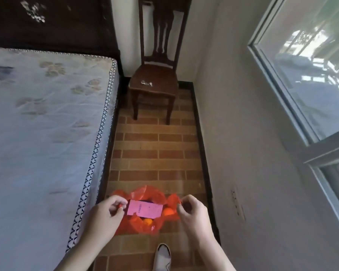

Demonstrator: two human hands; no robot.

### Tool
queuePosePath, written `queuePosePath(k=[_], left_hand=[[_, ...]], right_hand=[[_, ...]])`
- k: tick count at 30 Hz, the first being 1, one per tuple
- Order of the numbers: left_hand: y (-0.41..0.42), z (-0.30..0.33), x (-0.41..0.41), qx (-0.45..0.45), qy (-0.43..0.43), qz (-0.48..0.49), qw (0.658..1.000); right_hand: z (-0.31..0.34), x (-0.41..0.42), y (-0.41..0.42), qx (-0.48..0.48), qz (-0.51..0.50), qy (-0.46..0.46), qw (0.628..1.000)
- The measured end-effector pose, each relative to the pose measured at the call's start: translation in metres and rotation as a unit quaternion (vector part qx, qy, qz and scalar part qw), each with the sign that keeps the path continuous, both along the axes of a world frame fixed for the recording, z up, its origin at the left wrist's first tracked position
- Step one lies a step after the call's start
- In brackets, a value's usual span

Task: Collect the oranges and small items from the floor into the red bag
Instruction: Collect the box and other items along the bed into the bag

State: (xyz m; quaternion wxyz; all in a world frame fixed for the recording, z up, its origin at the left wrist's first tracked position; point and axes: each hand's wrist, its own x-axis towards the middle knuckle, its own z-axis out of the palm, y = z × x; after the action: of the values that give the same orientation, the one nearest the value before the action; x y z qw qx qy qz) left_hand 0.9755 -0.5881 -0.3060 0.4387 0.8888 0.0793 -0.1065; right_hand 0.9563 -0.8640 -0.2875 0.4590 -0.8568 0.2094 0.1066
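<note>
A red plastic bag (143, 194) hangs spread wide between my hands above the brick floor. My left hand (104, 214) pinches the bag's left handle and my right hand (192, 213) pinches its right handle. Inside the bag a pink card or packet (145, 210) lies on top. Under it show two oranges, one (168, 211) at the right and one (147, 221) nearer me. A dark item peeks out behind the pink card.
A mattress (43, 133) fills the left side. A dark wooden chair (155, 83) with a small shiny object (146, 83) on its seat stands at the far end of the narrow brick-tiled aisle (155, 149). A white wall and window lie right. My shoe (162, 257) is below.
</note>
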Motion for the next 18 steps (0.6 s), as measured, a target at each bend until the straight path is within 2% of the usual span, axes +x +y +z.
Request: queuePosePath(k=[8, 14, 18], left_hand=[[0.018, -0.124, 0.049, -0.008, 0.013, -0.014, 1.000], [0.031, -0.218, 0.082, -0.017, -0.022, -0.045, 0.999], [0.039, -0.280, 0.093, 0.011, -0.066, -0.089, 0.994]], right_hand=[[-0.128, 0.040, 0.024, -0.003, 0.015, 0.018, 1.000], [-0.234, 0.064, 0.035, -0.042, 0.038, -0.031, 0.998], [-0.305, 0.079, 0.040, -0.113, 0.069, -0.071, 0.989]])
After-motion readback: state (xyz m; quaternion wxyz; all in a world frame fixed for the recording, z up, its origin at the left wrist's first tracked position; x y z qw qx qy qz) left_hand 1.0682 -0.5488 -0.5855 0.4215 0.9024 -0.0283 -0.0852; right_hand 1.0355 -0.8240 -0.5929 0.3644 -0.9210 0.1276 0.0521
